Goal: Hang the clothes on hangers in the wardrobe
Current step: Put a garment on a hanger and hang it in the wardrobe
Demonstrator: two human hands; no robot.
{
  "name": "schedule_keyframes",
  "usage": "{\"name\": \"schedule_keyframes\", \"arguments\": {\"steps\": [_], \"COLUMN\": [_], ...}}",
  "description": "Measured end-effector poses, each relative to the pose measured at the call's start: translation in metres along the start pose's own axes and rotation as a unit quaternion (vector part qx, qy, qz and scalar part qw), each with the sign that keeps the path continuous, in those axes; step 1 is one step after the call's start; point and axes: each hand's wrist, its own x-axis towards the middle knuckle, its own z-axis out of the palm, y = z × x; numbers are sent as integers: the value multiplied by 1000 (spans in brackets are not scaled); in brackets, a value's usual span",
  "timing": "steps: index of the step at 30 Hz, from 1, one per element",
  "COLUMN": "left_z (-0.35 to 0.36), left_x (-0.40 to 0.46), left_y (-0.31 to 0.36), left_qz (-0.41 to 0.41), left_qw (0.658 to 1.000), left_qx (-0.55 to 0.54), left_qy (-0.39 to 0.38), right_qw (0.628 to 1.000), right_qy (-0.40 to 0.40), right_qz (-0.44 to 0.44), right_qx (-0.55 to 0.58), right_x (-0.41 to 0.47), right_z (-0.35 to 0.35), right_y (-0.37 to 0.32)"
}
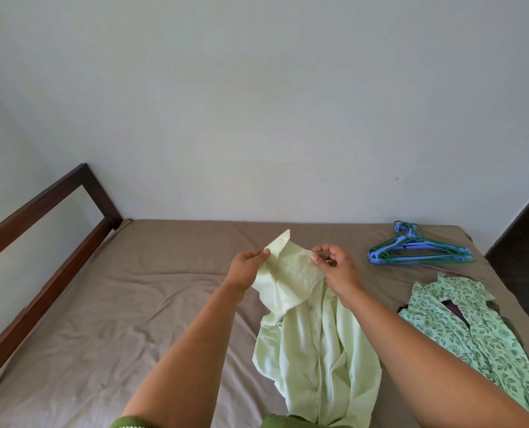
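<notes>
A pale green shirt (318, 350) hangs in front of me over the bed, lifted by its collar end. My left hand (244, 268) pinches the collar's left side between thumb and fingers. My right hand (337, 268) pinches the collar's right side, fingers curled. A stack of blue and green plastic hangers (417, 250) lies on the bed at the far right. A green leaf-print garment (479, 332) lies spread on the bed's right side, with something dark purple showing at its neck opening. No wardrobe is in view.
The bed has a brown sheet (118, 319) with wrinkles. A dark wooden bed frame (41, 242) runs along the left. A plain pale wall stands behind. Dark floor (525, 242) shows past the bed's right edge.
</notes>
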Motion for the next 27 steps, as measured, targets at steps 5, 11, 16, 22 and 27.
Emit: {"name": "schedule_keyframes", "arguments": {"steps": [5,11,16,22,27], "left_z": [6,19,42,51,48], "left_x": [0,-7,-16,-15,-9], "left_y": [-2,-12,-23,-24,-25], "left_qz": [10,110,203,150,-1], "left_qw": [1000,966,917,935,999], "left_qx": [-1,233,341,321,33], "left_qy": [-16,-15,49,3,8], "right_qw": [1000,995,993,986,982], "right_qy": [3,-39,-52,-76,-82], "right_qz": [20,19,-17,-35,-44], "right_qx": [-24,-88,-105,-147,-167], "right_x": [1,5,-1,0,-2], "right_z": [-2,1,9,12,10], "right_y": [3,1,-2,1,3]}}
